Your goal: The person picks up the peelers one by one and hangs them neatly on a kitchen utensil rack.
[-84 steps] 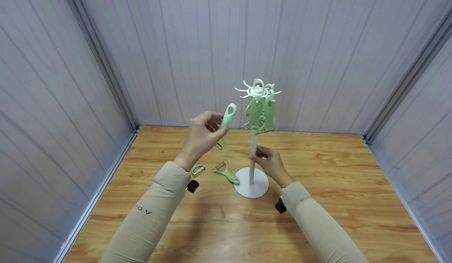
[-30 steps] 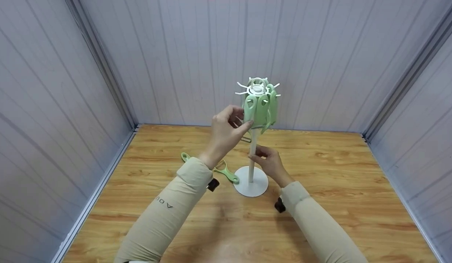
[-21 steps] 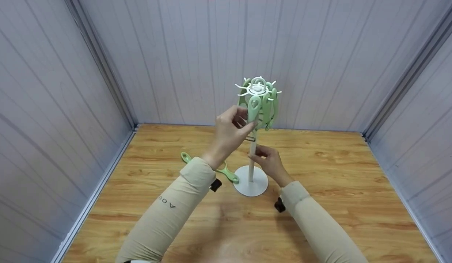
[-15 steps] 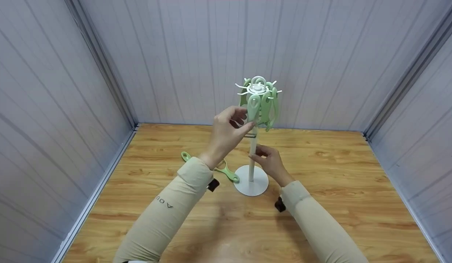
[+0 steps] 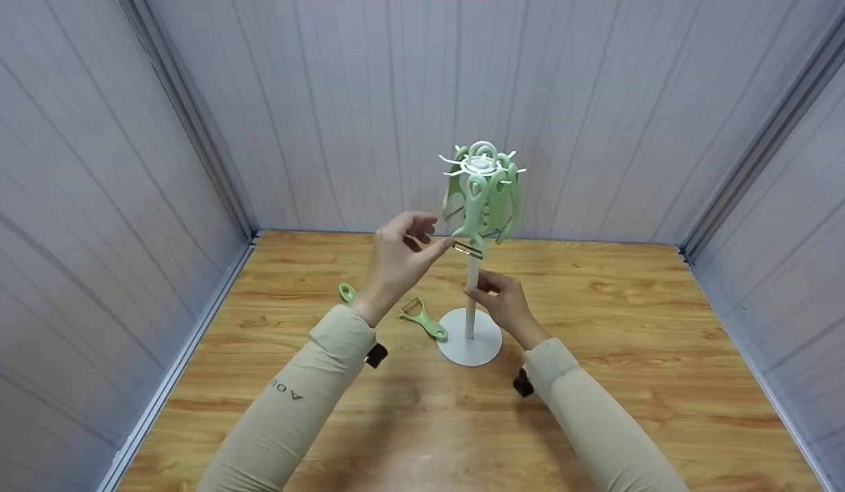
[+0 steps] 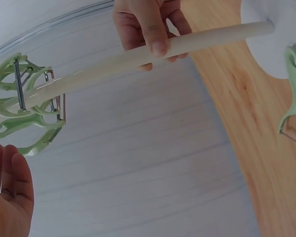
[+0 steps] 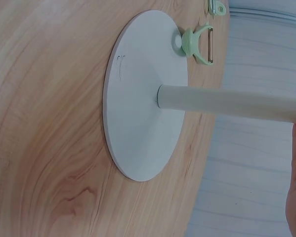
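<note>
A white stand (image 5: 471, 301) with a round base and a ring of hooks on top stands upright, with several green peelers hung around it. One peeler (image 5: 475, 201) hangs at the front, its handle hole over a hook and its metal blade low beside the pole. My left hand (image 5: 402, 256) is just left of it, thumb tip near the blade, fingers loosely bent around nothing; the left wrist view shows those fingers (image 6: 9, 170) below the hung peelers. My right hand (image 5: 505, 304) pinches the pole (image 6: 217, 39) between thumb and fingers, above the base (image 7: 143, 143).
A green peeler (image 5: 425, 322) lies on the wooden table with its handle end at the base's left edge. Another peeler (image 5: 346, 292) lies farther left, partly behind my left wrist. Pale panel walls (image 5: 354, 123) enclose the table at back and sides.
My left hand carried a peeler right to the stand, where it now hangs from a front hook. The hand has let go and drawn back left. The hook ring turned; my right hand stayed.
</note>
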Demonstrator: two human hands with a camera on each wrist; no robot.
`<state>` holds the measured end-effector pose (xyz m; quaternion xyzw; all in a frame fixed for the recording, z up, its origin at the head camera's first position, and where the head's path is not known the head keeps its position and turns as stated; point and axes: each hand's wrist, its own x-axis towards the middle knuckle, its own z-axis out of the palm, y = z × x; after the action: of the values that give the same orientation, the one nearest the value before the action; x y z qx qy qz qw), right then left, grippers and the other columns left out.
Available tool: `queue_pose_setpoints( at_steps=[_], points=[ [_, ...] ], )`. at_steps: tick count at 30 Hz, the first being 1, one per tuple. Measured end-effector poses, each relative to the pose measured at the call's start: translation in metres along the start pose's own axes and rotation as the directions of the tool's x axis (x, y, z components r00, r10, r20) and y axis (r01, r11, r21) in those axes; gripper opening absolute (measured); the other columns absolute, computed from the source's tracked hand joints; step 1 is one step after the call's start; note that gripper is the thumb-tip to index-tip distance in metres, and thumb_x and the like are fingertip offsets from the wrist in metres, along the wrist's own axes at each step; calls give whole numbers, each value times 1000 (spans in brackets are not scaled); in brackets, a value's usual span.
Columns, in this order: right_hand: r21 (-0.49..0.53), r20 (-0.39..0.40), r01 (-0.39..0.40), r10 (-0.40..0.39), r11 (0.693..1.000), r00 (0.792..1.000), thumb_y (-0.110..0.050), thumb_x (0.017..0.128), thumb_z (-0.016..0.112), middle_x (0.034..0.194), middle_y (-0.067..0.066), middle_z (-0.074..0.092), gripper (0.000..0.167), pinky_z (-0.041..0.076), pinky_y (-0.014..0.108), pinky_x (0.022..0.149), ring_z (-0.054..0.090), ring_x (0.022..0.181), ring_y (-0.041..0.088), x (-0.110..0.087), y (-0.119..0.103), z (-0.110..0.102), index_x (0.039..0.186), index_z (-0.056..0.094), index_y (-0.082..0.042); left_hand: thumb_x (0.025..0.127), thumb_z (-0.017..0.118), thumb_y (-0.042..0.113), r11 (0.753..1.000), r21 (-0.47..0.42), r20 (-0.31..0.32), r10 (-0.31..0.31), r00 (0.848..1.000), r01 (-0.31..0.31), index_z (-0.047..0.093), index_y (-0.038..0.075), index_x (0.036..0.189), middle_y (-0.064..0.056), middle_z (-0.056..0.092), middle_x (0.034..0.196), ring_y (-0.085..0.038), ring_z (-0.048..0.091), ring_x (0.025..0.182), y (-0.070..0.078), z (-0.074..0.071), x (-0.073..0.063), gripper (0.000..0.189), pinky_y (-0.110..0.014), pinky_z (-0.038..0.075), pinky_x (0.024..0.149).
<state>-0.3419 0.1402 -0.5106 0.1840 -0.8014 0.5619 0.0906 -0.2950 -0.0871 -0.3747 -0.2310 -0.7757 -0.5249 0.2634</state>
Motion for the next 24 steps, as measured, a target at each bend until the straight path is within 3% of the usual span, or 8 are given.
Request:
queue_pose_setpoints(
  at_steps=[7, 14, 20, 24],
  points=[
    [0, 0, -27, 27, 1000, 1000, -8, 98, 81, 104, 12, 80, 23, 59, 31, 88, 71, 94, 14, -1, -2, 2, 120, 80, 1, 93, 87, 10, 998, 26, -18, -48, 999, 48, 74, -3, 117, -17, 74, 103, -33, 71, 90, -22, -17, -17, 30, -53, 63, 80],
    [21, -3, -50, 50, 999, 999, -6, 98, 80, 106, 14, 80, 26, 59, 25, 87, 69, 95, 11, -1, -1, -1, 123, 79, 2, 91, 88, 7, 995, 36, -11, -92, 996, 93, 75, -2, 116, -17, 73, 103, -38, 71, 90, -42, -27, -29, 29, -39, 61, 77],
    [10, 22, -61, 61, 998, 998, -8, 99, 80, 108, 17, 79, 26, 58, 23, 86, 68, 94, 8, 0, -3, -3, 123, 78, 3, 93, 86, 7, 992, 49, 102, -120, 988, 115, 74, 0, 119, -16, 73, 109, -36, 70, 94, -57, -30, -42, 30, -51, 62, 82],
    [-15, 33, -44, 44, 999, 998, -6, 99, 79, 108, 19, 80, 24, 59, 35, 91, 69, 94, 10, 2, -6, -3, 121, 79, 4, 95, 85, 7, 990, 65, 191, -133, 973, 122, 74, 0, 119, -18, 74, 114, -38, 71, 97, -68, -31, -48, 28, -58, 61, 85]
  ],
)
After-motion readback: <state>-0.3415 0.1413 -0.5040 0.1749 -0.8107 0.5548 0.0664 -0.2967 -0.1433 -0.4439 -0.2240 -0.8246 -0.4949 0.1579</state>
